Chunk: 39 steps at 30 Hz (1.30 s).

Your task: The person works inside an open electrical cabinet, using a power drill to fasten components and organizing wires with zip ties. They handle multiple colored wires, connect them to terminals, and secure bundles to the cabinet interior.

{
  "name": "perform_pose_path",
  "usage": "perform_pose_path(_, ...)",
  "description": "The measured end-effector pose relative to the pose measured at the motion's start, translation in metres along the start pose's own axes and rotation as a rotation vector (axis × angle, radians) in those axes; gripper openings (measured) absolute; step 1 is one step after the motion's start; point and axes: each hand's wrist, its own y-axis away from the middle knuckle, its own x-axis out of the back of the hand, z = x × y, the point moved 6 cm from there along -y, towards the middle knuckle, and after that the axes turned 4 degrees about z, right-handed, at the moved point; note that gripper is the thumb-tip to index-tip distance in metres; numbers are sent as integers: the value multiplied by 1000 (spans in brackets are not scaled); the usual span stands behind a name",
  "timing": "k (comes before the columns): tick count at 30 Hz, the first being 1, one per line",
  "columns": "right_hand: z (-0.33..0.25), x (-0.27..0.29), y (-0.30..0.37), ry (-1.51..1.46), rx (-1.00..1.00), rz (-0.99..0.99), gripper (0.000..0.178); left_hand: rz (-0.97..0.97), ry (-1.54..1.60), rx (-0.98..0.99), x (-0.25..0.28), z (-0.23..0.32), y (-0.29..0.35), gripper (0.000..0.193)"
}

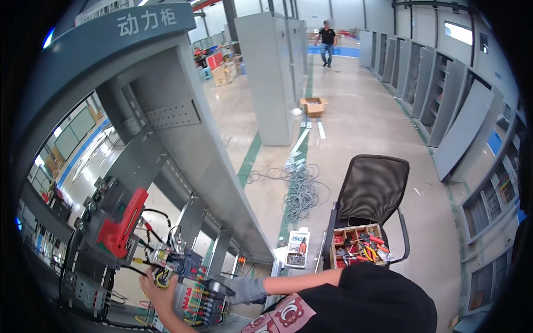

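Inside an open grey electrical cabinet [214, 166], both my hands are among wires and terminals. My left hand [160, 297] is bare, its thumb and fingers curled around a loop of yellow-green wire [162, 279]. My right hand [247, 290] wears a grey glove and is closed at the right of the terminal row; a dark thing at its fingertips is too small to name. Between my hands stands a row of red, green and yellow wired terminals [191, 299]. Above my left hand sits a switch with a red cover [123, 225], black cables running from it.
A black mesh chair [372, 186] at right carries a wooden tool box [335, 252] with pliers and cutters. Beside it lies a white tray [291, 258]. Coiled grey cable [302, 200] and a cardboard box [313, 107] are on the floor. A person [327, 41] stands far off.
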Motion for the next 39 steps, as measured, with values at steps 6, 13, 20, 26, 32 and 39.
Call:
perform_pose_path(6, 87, 9, 87, -126, -134, 266, 87, 86, 6, -106, -17, 2, 2, 85)
perform_pose_path(13, 85, 18, 158, -541, -207, 293, 63, 92, -34, 64, -20, 9, 8, 88)
perform_pose_path(20, 119, 0, 243, -604, -114, 160, 41, 315, 234, 33, -8, 6, 55, 55)
perform_pose_path(26, 161, -3, 328, -735, -250, 303, 35, 342, 642, 296, -4, 6, 76, 44)
perform_pose_path(32, 160, 9, 371, -890, -322, 368, 30, 381, 285, 407, 33, 46, 40, 34)
perform_pose_path(39, 191, 8, 341, -964, -370, 506, 26, 278, 511, 331, 20, 27, 22, 19)
